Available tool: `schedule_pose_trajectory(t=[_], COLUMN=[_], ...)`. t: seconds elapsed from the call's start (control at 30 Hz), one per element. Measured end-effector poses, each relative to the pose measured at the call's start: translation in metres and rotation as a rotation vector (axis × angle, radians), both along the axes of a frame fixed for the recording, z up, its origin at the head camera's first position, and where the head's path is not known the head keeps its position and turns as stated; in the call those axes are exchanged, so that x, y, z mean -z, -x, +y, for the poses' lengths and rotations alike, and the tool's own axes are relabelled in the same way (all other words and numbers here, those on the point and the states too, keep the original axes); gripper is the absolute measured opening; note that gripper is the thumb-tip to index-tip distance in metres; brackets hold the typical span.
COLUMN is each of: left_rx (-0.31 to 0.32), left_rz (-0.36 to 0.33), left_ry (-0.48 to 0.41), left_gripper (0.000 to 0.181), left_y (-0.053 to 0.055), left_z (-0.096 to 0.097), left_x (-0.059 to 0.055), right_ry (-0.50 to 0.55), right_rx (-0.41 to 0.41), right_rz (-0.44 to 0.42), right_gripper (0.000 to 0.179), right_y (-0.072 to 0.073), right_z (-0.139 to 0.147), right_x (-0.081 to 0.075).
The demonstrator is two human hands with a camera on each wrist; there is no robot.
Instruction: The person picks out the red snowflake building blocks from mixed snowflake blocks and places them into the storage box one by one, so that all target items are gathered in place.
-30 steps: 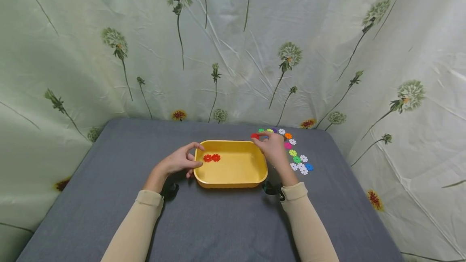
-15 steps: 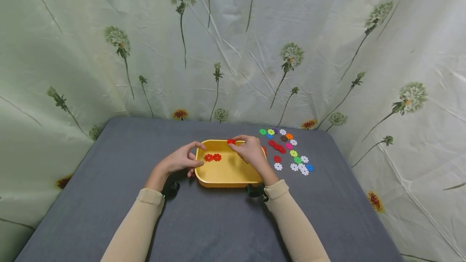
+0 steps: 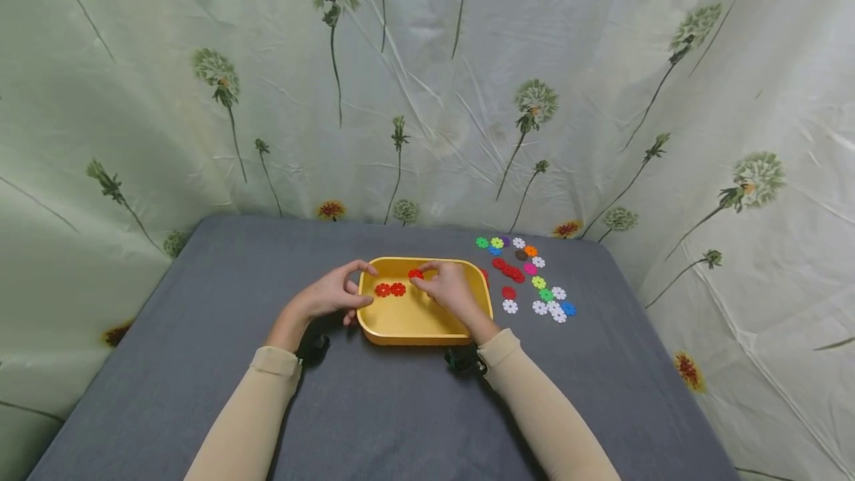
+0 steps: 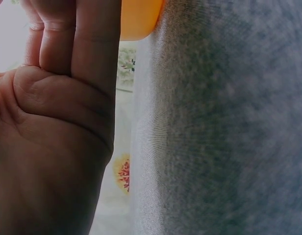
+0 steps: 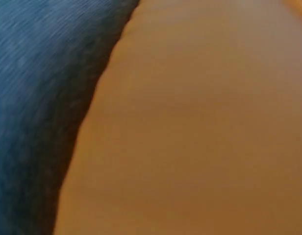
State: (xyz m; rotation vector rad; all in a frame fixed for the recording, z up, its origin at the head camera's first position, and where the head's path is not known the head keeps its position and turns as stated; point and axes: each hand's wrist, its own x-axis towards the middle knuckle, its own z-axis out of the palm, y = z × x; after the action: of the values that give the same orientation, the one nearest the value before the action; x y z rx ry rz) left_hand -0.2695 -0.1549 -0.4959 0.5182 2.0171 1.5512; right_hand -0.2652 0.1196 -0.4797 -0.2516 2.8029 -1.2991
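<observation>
A yellow plastic tray [image 3: 427,321] sits on the table, its outer wall [image 5: 190,127] filling most of the right wrist view. My left hand [image 3: 330,292] holds the tray's left end, thumb and forefinger over the rim; the left wrist view shows its palm [image 4: 53,127] beside the tray corner [image 4: 141,19]. Inside the tray, two red flower-shaped plastic discs [image 3: 390,289] lie side by side at the left. Between thumb and fingertips my right hand [image 3: 449,288] pinches another red flower-shaped disc [image 3: 415,274], low over the tray near its back wall.
Right of the tray, several flower-shaped discs are scattered: a row of red ones [image 3: 509,272], white ones [image 3: 554,308], a blue one [image 3: 568,309] and other colours. Grey cloth [image 3: 374,414] covers the table. A dandelion-print curtain [image 3: 427,95] hangs behind it.
My right hand has carried the red disc leftward from beside the scattered discs, over the tray's back rim, then down into the tray. The left hand has stayed on the tray's end.
</observation>
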Motion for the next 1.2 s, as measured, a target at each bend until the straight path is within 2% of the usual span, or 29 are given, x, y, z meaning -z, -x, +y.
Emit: schedule_pose_trajectory(t=[0.43, 0.7, 1.03, 1.2], left_rx=[0.003, 0.003, 0.000, 0.001], left_rz=[0.012, 0.003, -0.006, -0.004], left_ry=[-0.014, -0.018, -0.015, -0.012], left_gripper=[0.057, 0.058, 0.057, 0.058], left_y=[0.003, 0.001, -0.002, -0.001], left_z=[-0.003, -0.002, 0.000, 0.000], left_x=[-0.002, -0.003, -0.003, -0.001], right_ry=[-0.372, -0.407, -0.432, -0.391], right_rx=[-0.122, -0.115, -0.159, -0.149], right_rz=[0.085, 0.065, 0.131, 0.097], right_gripper=[0.029, 0.030, 0.029, 0.031], right_y=[0.004, 0.003, 0.000, -0.001], right_z=[-0.008, -0.010, -0.008, -0.007], right_x=[0.006, 0.010, 0.015, 0.013])
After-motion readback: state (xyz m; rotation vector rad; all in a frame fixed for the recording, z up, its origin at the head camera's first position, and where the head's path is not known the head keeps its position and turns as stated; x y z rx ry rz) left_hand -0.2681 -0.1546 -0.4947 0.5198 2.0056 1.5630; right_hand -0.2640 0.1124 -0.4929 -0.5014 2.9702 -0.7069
